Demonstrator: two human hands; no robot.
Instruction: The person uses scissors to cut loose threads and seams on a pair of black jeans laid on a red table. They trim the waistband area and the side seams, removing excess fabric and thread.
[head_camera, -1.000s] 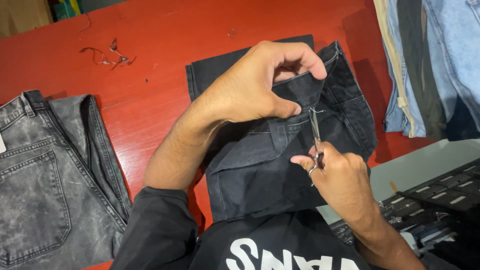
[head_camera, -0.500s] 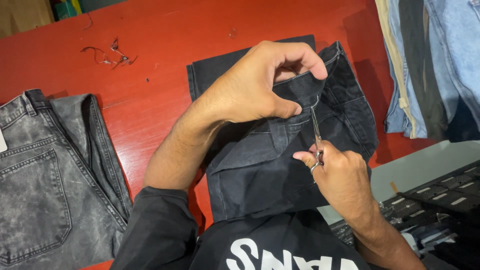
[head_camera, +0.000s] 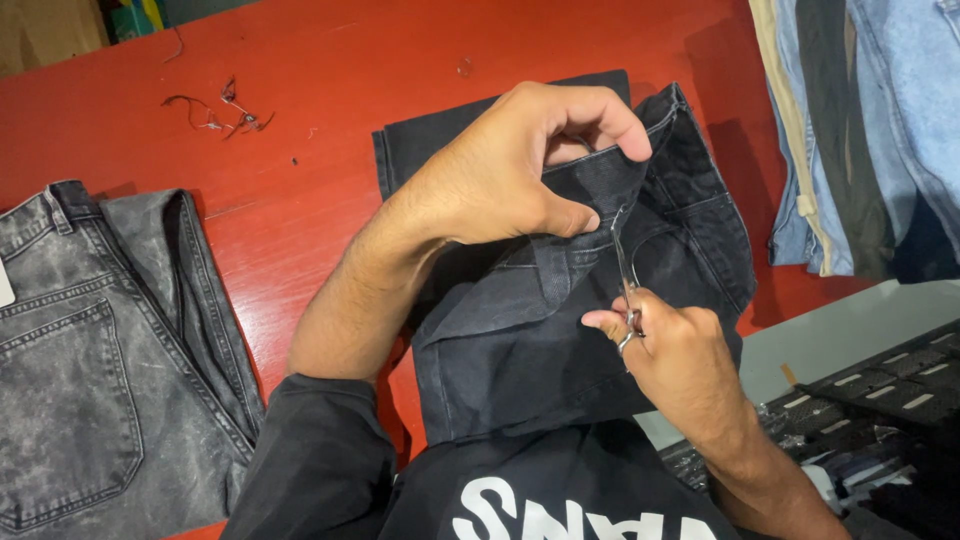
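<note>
A pair of black jeans (head_camera: 520, 350) lies folded on the red table (head_camera: 330, 80) in front of me. My left hand (head_camera: 510, 170) pinches up a fold of the jeans' waistband near the top. My right hand (head_camera: 675, 350) grips small silver thread snips (head_camera: 626, 270), whose blades point up at the fold just under my left thumb. The blade tips touch the fabric by the seam.
A grey washed pair of jeans (head_camera: 90, 370) lies at the left edge. Loose thread scraps (head_camera: 215, 110) sit on the far table. A stack of folded blue and beige garments (head_camera: 860, 120) fills the right side. A dark slotted tray (head_camera: 880, 410) stands at lower right.
Both hands hold almost still. The right hand and the snips have shifted very slightly toward the fold.
</note>
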